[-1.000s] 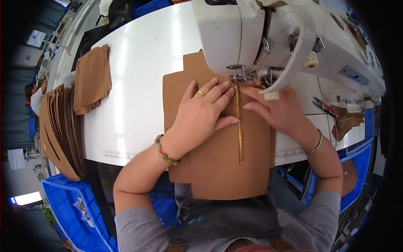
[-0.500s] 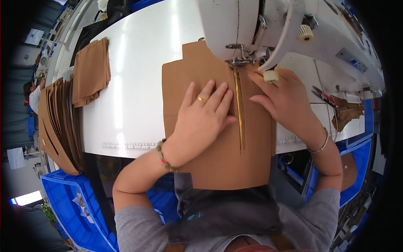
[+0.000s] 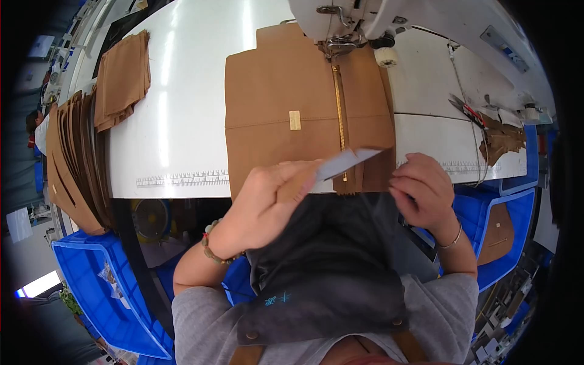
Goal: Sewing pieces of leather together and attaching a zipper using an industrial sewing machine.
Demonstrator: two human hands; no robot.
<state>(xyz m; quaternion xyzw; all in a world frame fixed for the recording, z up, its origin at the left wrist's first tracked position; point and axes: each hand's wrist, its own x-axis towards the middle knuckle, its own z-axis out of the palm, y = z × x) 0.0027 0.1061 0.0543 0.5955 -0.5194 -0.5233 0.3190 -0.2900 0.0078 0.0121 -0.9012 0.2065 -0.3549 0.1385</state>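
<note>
Blur obscures the pale flap [image 3: 347, 165] pinched by the left hand [image 3: 267, 204]; right hand [image 3: 424, 191] half-curls, hold unclear; one zipper [image 3: 340, 115] lines the brown panel [image 3: 274, 79].

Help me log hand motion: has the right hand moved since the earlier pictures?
Yes. The right hand has moved away from the sewing machine head, toward the near edge of the white table.

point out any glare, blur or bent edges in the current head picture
Head view: bright glare streaks run along the glossy white sewing table; head view: the bare left hand's fingers and the flat pale-grey flap beside them look smeared, probably by motion; head view: the table's left edge bows with the fisheye lens, and the corners fall to black.
</note>
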